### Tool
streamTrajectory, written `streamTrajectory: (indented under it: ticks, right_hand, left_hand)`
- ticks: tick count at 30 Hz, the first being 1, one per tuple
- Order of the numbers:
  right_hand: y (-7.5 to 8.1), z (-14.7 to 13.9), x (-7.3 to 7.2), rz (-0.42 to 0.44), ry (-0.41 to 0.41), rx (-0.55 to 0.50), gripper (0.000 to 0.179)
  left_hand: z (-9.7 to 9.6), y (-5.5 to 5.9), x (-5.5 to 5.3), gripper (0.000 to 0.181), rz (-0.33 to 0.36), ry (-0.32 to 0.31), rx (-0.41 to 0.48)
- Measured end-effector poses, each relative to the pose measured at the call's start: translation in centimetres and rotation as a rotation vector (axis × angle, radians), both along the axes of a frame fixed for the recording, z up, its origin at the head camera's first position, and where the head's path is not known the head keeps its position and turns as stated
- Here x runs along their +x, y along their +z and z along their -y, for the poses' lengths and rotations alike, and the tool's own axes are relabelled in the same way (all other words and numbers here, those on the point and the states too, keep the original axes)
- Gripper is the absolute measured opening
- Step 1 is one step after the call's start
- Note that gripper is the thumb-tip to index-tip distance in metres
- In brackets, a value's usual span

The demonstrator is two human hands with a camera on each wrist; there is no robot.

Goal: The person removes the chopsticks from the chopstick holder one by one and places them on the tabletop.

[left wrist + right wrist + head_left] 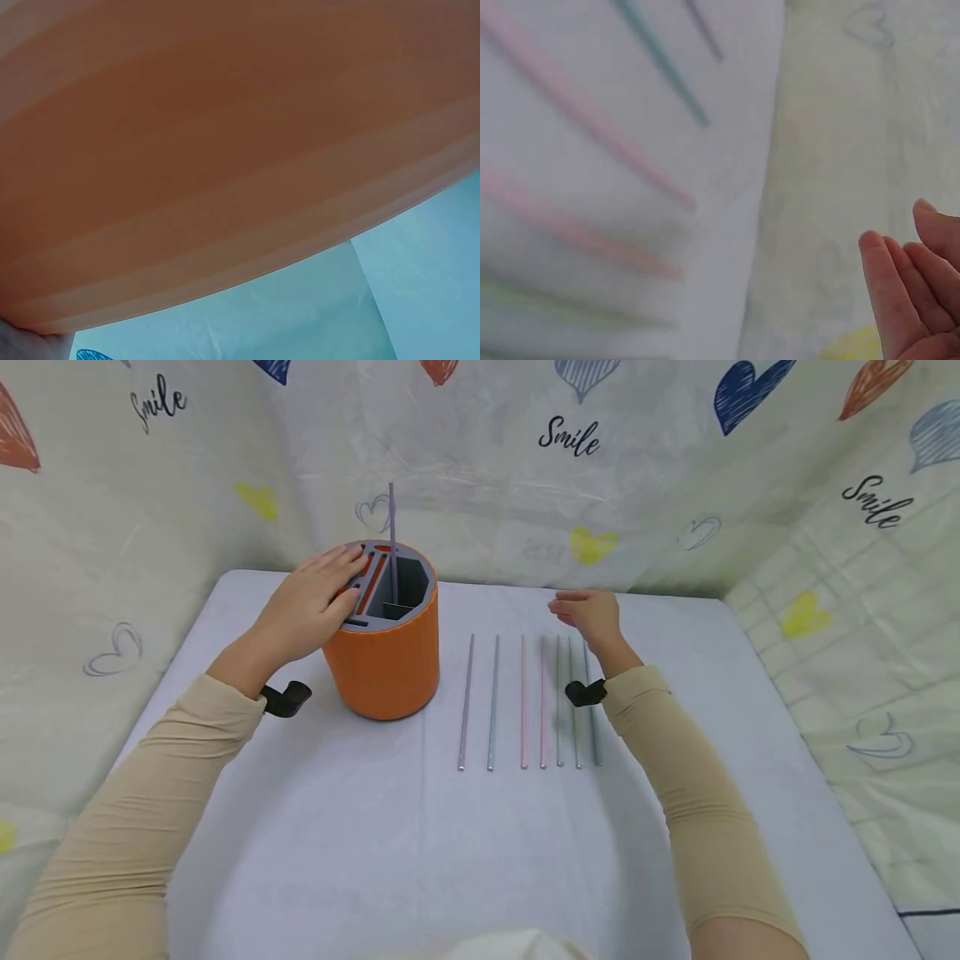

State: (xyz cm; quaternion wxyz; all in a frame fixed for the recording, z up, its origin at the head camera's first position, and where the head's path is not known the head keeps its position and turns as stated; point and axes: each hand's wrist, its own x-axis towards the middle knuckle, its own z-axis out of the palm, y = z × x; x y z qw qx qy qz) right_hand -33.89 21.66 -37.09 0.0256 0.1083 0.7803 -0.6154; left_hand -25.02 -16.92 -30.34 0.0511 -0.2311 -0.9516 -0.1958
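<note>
An orange round holder (390, 656) with a grey slotted top stands on the table's left half; its orange wall (210, 150) fills the left wrist view. One thin purple stick (392, 539) stands upright in it. My left hand (318, 597) rests flat on the holder's top, fingers straight. Several thin sticks (525, 702) in purple, blue, pink and green lie side by side to the right of the holder; they look blurred as sticks (592, 127) in the right wrist view. My right hand (588, 614) hovers above their far ends, fingers (900, 292) relaxed, holding nothing.
A white cloth covers the table (337, 843). Sheets printed with hearts and "Smile" (570, 439) wall in the back and both sides. Black wrist camera mounts (287, 699) sit on both forearms.
</note>
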Motion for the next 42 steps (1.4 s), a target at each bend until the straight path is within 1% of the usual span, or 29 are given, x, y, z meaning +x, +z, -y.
streamTrajectory:
  ticks: [1,3,5,9,13,15,18,20,23,27,31,34,42]
  right_hand:
    - [0.7,1.1,0.1,-0.025,0.016,-0.017,0.038]
    - [2.0,3.3,0.2,-0.048,0.059,-0.068,0.038]
    - [3.3,5.2,0.3,-0.044,0.096,-0.128,0.039]
    - [5.1,8.5,0.6,-0.017,0.172,-0.253,0.04]
    - [6.8,11.4,0.8,-0.019,0.22,-0.344,0.038]
    - [7.6,12.7,0.9,-0.033,0.242,-0.367,0.037]
    - [8.8,14.4,1.2,-0.058,0.277,-0.374,0.035]
    - [9.3,15.3,1.3,-0.078,0.308,-0.357,0.035]
    - [9.8,16.4,1.5,-0.117,0.35,-0.335,0.035]
    - [10.3,17.4,1.8,-0.163,0.379,-0.296,0.036]
    - [10.6,18.1,1.8,-0.177,0.39,-0.265,0.037]
    - [10.8,18.5,1.8,-0.178,0.381,-0.252,0.037]
    - [10.6,19.2,1.5,-0.189,0.341,-0.223,0.025]
  left_hand:
    - [0.0,0.1,0.0,0.052,-0.001,0.001,0.0]
    - [0.1,0.1,0.0,0.052,-0.006,0.001,0.001]
    - [0.1,0.2,0.0,0.052,-0.011,0.001,0.003]
    - [0.0,0.2,0.1,0.052,-0.008,-0.003,0.008]
    - [0.0,0.2,0.2,0.052,0.002,-0.003,0.003]
    - [0.0,0.2,0.2,0.052,0.005,-0.001,0.0]
    - [0.1,0.2,0.1,0.052,0.002,-0.002,0.001]
    - [0.1,0.1,0.0,0.052,0.001,-0.005,0.005]
    - [0.2,0.0,-0.1,0.052,-0.004,-0.009,0.007]
    - [0.2,0.0,-0.1,0.052,-0.014,-0.015,0.007]
    - [0.1,0.1,-0.1,0.052,-0.014,-0.018,0.005]
    - [0.0,0.2,-0.1,0.052,-0.011,-0.015,0.0]
    - [0.0,0.1,0.0,0.052,-0.021,-0.01,0.009]
